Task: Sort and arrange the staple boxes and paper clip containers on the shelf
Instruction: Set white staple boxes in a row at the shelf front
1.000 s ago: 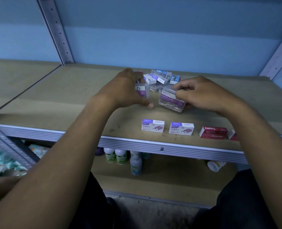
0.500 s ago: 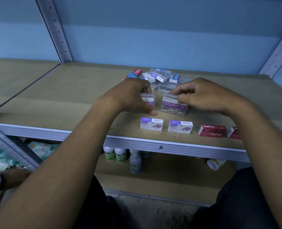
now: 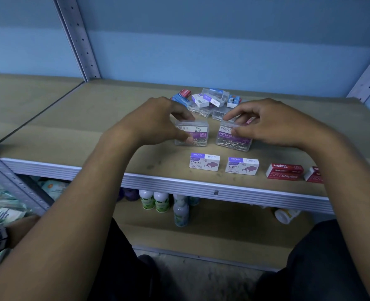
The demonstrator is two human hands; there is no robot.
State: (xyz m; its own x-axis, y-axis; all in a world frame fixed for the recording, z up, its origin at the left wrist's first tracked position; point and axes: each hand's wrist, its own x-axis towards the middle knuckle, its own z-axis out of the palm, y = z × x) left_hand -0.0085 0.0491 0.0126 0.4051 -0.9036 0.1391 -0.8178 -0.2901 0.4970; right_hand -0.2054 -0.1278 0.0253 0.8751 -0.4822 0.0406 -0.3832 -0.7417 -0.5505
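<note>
Paper clip containers — left container (image 3: 191, 133) pinched by left hand (image 3: 156, 122), right container (image 3: 234, 136) by right hand (image 3: 273, 122). Both rest side by side on the shelf (image 3: 71, 131), just beyond the staple boxes (image 3: 204, 162).

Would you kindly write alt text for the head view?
A person's left hand and right hand each hold a clear paper clip container, left container and right container, side by side on a shelf. Four staple boxes line the front edge; a mixed pile sits behind.

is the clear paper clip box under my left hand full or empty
Partly full. Through the clear paper clip box, gripped by the left hand, silver clips lie along the bottom.
</note>
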